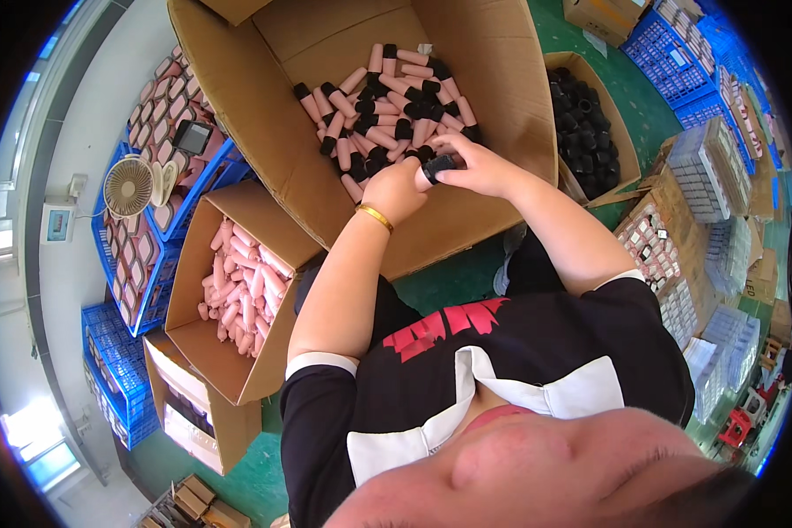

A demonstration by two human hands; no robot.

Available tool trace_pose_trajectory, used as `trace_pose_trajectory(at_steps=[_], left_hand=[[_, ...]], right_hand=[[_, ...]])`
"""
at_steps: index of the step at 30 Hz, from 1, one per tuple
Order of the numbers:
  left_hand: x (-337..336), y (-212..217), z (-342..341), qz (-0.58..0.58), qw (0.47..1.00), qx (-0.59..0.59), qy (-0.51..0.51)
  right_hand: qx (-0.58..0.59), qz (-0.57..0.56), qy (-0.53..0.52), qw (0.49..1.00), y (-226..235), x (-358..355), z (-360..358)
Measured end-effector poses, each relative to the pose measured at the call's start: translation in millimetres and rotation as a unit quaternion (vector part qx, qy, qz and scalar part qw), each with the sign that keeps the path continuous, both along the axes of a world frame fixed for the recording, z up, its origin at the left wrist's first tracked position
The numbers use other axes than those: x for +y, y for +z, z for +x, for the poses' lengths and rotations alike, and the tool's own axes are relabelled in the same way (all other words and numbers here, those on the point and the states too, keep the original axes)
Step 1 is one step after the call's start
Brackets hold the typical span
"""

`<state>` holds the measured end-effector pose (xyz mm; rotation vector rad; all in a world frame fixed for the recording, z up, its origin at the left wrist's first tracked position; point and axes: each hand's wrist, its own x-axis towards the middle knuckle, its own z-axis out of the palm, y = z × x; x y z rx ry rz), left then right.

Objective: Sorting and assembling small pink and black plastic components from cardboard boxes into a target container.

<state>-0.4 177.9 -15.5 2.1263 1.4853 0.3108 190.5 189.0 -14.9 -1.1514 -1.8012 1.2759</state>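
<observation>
Over the near edge of a large open cardboard box [502,53], my two hands meet on one pink tube with a black cap [438,167]. My left hand [394,192], with a gold bracelet at the wrist, is closed round the pink body, hiding most of it. At the other end, my right hand [477,167] grips the black cap between thumb and fingers. Inside the box lies a loose heap of pink tubes with black caps [383,136], pointing every way.
To the left, a smaller carton [189,304] holds plain pink tubes [246,286]. Black caps [581,123] fill a carton at the right. Blue crates [119,378] and a fan [128,187] stand farther left. Stacked trays [708,167] sit on the right.
</observation>
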Motion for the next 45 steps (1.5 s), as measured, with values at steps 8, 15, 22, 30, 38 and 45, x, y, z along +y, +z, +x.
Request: trace_pose_trajectory(at_steps=[8, 15, 22, 30, 38, 45], left_hand=[[0, -9, -5, -0.025, 1.000, -0.002, -0.014], [1, -9, -7, -0.039, 0.999, 0.021, -0.030], [2, -16, -8, -0.009, 1.000, -0.009, -0.008], [3, -13, -5, -0.037, 0.999, 0.003, -0.014], [2, -9, -5, -0.050, 0.999, 0.007, -0.003], [2, -2, -14, -0.055, 0.998, -0.025, -0.013]], right_hand=[[-0.072, -0.044, 0.107, 0.991, 18, 3, 3], [-0.094, -0.194, 0.009, 0.976, 10, 6, -6], [-0.021, -0.014, 0.033, 0.999, 0, 0, -1], [-0.047, -0.226, 0.086, 0.969, 3, 10, 3], [-0.072, -0.082, 0.086, 0.990, -1, 10, 0], [-0.057, -0.060, 0.107, 0.991, 11, 18, 17]])
